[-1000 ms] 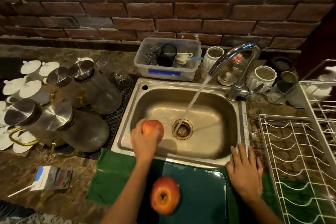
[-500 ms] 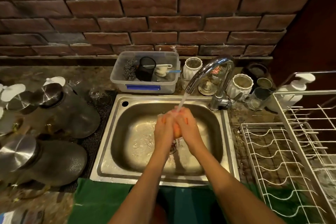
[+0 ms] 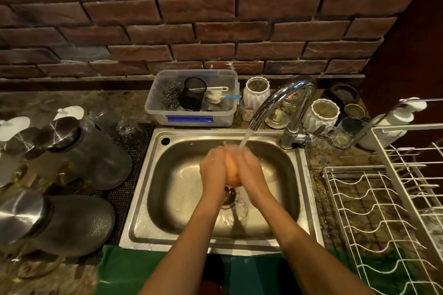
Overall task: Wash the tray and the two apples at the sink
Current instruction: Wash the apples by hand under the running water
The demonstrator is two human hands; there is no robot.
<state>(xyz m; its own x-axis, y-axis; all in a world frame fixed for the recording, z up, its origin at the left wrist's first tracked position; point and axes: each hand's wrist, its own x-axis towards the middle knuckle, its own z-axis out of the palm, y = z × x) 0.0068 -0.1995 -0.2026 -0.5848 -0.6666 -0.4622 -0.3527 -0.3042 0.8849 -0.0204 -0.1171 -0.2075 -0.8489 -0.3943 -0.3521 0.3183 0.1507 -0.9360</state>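
Note:
An orange-red apple (image 3: 232, 171) is pressed between my left hand (image 3: 212, 170) and my right hand (image 3: 250, 171) over the steel sink (image 3: 153, 201). Water runs from the curved tap (image 3: 281, 98) onto the apple and my fingers. The dark teal tray (image 3: 242, 275) lies on a green cloth (image 3: 124, 270) at the near edge, largely hidden behind my forearms. A sliver of the second apple (image 3: 208, 288) shows on it at the bottom.
Metal-lidded glass jars (image 3: 81, 153) lie on a black mat to the left. A clear plastic tub (image 3: 191, 99) of scrubbers stands behind the sink. White ribbed cups (image 3: 322, 115) stand by the tap. A white wire dish rack (image 3: 388, 211) fills the right.
My left hand carried the apple from the sink's near side up under the stream. My right hand left the tray and joined it. Both hands have since kept hold under the water.

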